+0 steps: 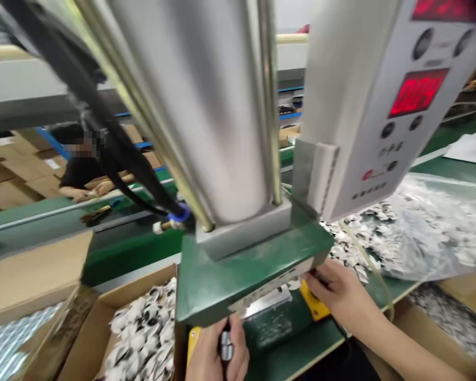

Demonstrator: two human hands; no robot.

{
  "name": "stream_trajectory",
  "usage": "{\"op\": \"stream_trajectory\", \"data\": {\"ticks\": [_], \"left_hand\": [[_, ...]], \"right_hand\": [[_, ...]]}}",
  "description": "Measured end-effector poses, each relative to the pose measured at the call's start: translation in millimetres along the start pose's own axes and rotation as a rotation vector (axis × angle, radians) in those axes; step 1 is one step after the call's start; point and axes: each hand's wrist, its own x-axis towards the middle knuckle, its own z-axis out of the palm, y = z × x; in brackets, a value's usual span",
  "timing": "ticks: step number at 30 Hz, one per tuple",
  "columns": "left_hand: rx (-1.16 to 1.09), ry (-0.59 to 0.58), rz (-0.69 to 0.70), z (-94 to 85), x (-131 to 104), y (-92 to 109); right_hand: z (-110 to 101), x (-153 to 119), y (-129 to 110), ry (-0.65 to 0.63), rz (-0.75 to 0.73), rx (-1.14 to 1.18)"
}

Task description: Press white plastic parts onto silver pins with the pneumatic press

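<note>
A green press machine [257,264] with a silver cylinder [226,116] on top fills the middle. At its lower left front my left hand [220,349] has its fingers wrapped round a small dark and silver metal piece [226,346], beside a yellow block [193,338]. My right hand [337,288] is at the machine's right front edge, thumb and fingers pinched by another yellow block [315,304]; what they hold is too small to name. Between the hands a whitish metal plate [267,304] shows under the machine head.
Open cardboard box [83,338] of white and black parts at left; box of silver tubes [16,338] further left. Loose white parts [381,227] and a plastic bag [432,248] lie right. A control box [365,106] hangs above. Across the green belt [55,217] a person [83,169] works.
</note>
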Motion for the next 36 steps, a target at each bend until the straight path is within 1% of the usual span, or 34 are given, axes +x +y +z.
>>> {"op": "stream_trajectory", "data": {"ticks": [2, 4, 5, 7, 12, 15, 18, 20, 23, 29, 31, 36], "left_hand": [[-0.007, 0.047, 0.088, -0.9, -3, -4], [-0.012, 0.094, 0.136, -2.0, -6, -8], [-0.014, 0.114, 0.146, -3.3, -7, -9], [-0.016, 0.132, 0.151, -7.7, -9, -10], [-0.013, 0.108, 0.144, -19.1, -9, -13], [-0.005, 0.085, 0.135, -18.9, -10, -14], [0.015, 0.069, 0.141, -17.1, -11, -15], [0.027, 0.066, 0.146, -17.5, -11, -15], [0.043, 0.077, 0.148, -20.5, -10, -15], [0.066, 0.094, 0.14, -22.4, -8, -17], [0.068, 0.092, 0.134, -21.6, -8, -18], [0.08, 0.088, 0.127, -20.9, -8, -19]], "right_hand": [[20, 3, -8, -0.021, -0.11, -0.164], [39, 9, -12, -0.008, -0.177, -0.289], [45, 12, -12, -0.001, -0.193, -0.315], [52, 16, -12, -0.003, -0.226, -0.345], [46, 19, -12, -0.042, -0.318, -0.425], [46, 17, -15, -0.066, -0.362, -0.476], [52, 12, -20, -0.086, -0.396, -0.528], [55, 8, -24, -0.094, -0.417, -0.582], [54, 8, -27, -0.114, -0.444, -0.665], [48, 8, -20, -0.185, -0.511, -0.738], [48, 7, -16, -0.188, -0.506, -0.711], [50, 7, -8, -0.15, -0.411, -0.611]]}}
